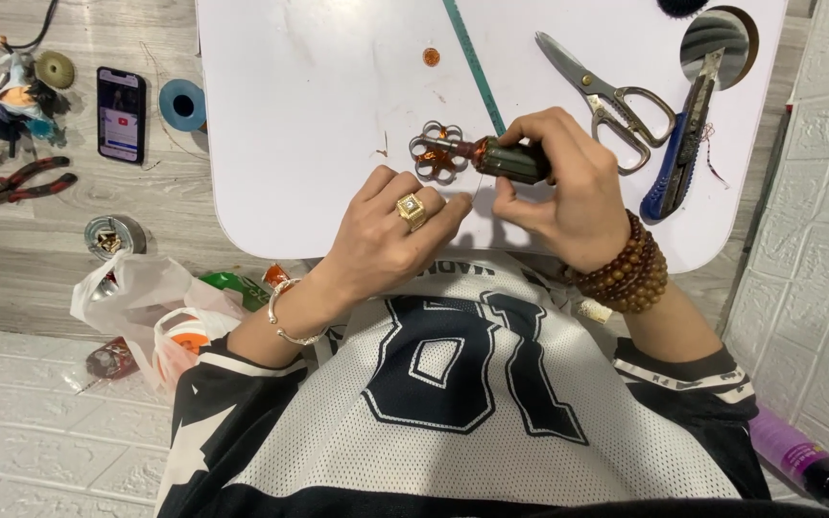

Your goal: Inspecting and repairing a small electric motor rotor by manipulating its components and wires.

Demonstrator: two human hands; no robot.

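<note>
Your right hand (568, 182) grips a dark green tool handle (515, 160), its tip at a small wire flower (437, 152) lying on the white worktop (319, 115); your left hand (390, 235) rests loosely curled beside it, perhaps pinching a thin wire; scissors (606, 96) lie nearby.

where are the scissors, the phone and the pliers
scissors (599, 93): head view, on the pivot where the blades cross
phone (121, 114): head view, on the middle of its lit screen
pliers (23, 181): head view, on the red and black handles
</note>
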